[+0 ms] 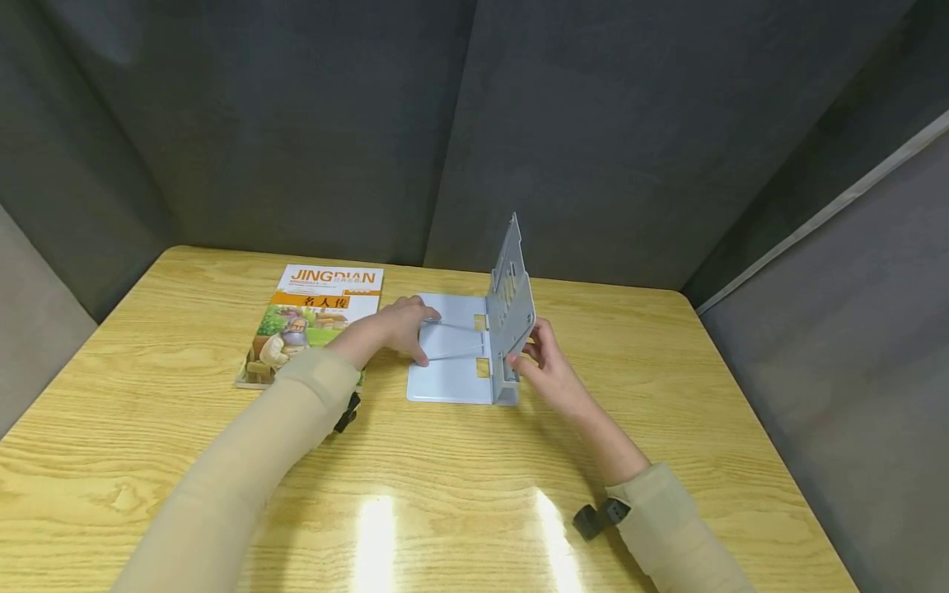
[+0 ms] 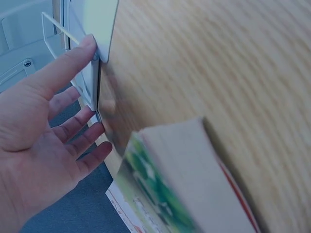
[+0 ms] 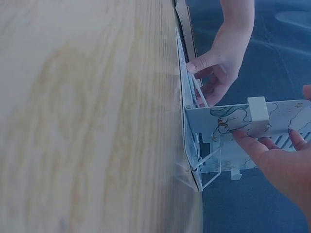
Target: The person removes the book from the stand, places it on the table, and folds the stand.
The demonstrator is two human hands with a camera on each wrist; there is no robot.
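Observation:
A pale metal book stand [image 1: 448, 383] lies with its base flat on the table and its slotted back panel [image 1: 511, 309] raised steeply. My left hand [image 1: 404, 327] reaches over the base's left part, thumb and fingers spread across the ends of a thin wire support [image 1: 455, 357] and gripping it. In the left wrist view, the thumb of my left hand [image 2: 43, 111] touches the wire's end; the other fingers are loosely bent. My right hand [image 1: 552, 371] holds the raised panel by its right side, thumb near its lower edge. Cloud drawings decorate the panel [image 3: 218, 119] in the right wrist view.
Left of the stand, a book [image 1: 326, 284] with a colourful cover lies on the wooden table [image 1: 667, 412], partly under my left forearm. Dark panels [image 1: 578, 123] enclose the table's back and sides.

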